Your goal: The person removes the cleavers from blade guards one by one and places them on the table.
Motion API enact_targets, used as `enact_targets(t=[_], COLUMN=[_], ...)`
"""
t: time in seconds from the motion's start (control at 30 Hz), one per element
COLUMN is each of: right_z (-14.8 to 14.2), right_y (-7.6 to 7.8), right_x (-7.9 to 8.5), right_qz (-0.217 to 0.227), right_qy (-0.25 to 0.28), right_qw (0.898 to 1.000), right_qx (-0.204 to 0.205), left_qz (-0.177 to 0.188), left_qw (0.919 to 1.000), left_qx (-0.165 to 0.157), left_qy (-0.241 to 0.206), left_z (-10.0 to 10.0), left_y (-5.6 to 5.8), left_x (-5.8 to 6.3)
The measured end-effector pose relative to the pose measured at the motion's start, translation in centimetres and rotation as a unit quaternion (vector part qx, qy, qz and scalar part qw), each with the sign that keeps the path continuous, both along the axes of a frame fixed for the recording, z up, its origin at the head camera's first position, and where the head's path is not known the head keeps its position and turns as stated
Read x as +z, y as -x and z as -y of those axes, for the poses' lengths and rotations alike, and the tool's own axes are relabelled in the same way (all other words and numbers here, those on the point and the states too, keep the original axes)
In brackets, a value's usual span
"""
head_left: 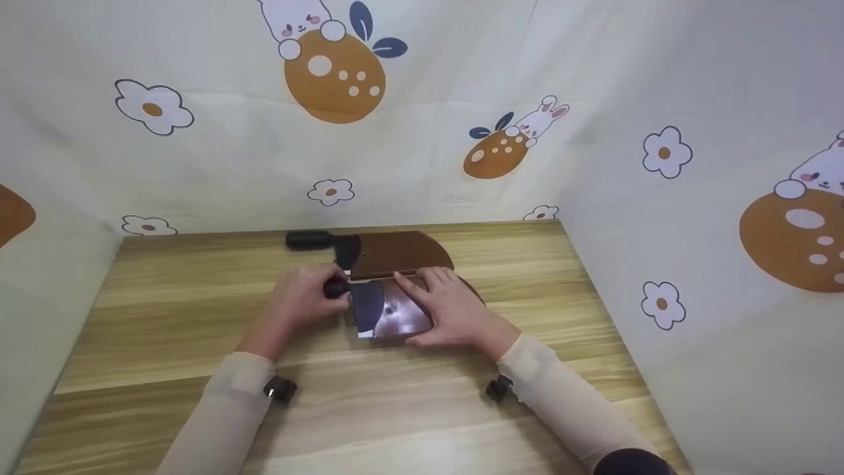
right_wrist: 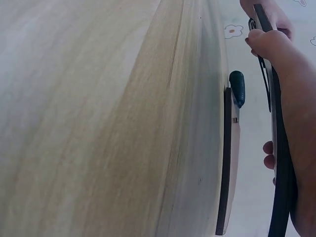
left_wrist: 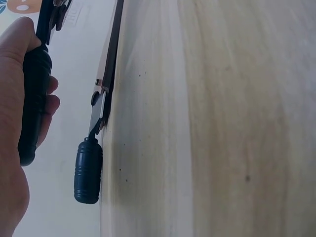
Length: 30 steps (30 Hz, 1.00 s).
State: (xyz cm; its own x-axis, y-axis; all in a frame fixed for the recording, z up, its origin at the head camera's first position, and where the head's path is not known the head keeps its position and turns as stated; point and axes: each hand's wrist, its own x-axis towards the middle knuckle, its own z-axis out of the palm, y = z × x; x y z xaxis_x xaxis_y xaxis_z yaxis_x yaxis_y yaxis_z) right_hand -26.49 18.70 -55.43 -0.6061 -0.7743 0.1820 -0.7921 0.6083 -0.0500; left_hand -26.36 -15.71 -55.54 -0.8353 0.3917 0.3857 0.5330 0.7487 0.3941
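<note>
A cleaver in a glossy brown sheath [head_left: 403,320] is held between both hands, in front of a second one. My left hand [head_left: 300,293] grips its dark ribbed handle [left_wrist: 35,103], fingers wrapped round it. Thumb and fingers of my right hand [head_left: 455,310] hold the sheath from both sides; its dark edge [right_wrist: 282,197] shows in the right wrist view. A pale sliver shows at the sheath's lower corner near the handle. The second sheathed cleaver [head_left: 399,253] lies behind on the table, its black handle [head_left: 308,240] pointing left, and nothing touches it.
The wood-grain table [head_left: 198,316] ends at the back against a pale cloth [head_left: 237,152] printed with rabbits, oranges and flowers. More cloth hangs at both sides. A small dark camera mount [head_left: 281,389] is strapped to the left wrist, another [head_left: 499,388] to the right.
</note>
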Motion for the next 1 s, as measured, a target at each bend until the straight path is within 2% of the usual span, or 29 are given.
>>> enact_targets(t=[0.27,0.5,0.77,1.0], right_z=[-0.7,-0.7,-1.5,-1.8], right_y=[0.4,1.2,1.1,1.0], right_x=[0.1,1.3,0.4,0.3], right_qz=[0.007,0.011,0.003,0.009], right_qy=[0.002,0.008,0.012,0.018], right_qw=[1.0,1.0,1.0,1.0], right_qx=[-0.007,-0.012,0.005,0.012], left_qz=[0.019,-0.006,-0.031,-0.012], left_qw=[0.9998,0.9999,0.9994,0.9999], left_qx=[0.009,-0.002,-0.013,-0.009], left_qy=[-0.003,-0.011,-0.012,-0.006], left_z=[0.4,0.7,1.3,1.5], left_y=[0.3,1.1,0.8,0.7], left_x=[0.0,1.1,0.6,0.6])
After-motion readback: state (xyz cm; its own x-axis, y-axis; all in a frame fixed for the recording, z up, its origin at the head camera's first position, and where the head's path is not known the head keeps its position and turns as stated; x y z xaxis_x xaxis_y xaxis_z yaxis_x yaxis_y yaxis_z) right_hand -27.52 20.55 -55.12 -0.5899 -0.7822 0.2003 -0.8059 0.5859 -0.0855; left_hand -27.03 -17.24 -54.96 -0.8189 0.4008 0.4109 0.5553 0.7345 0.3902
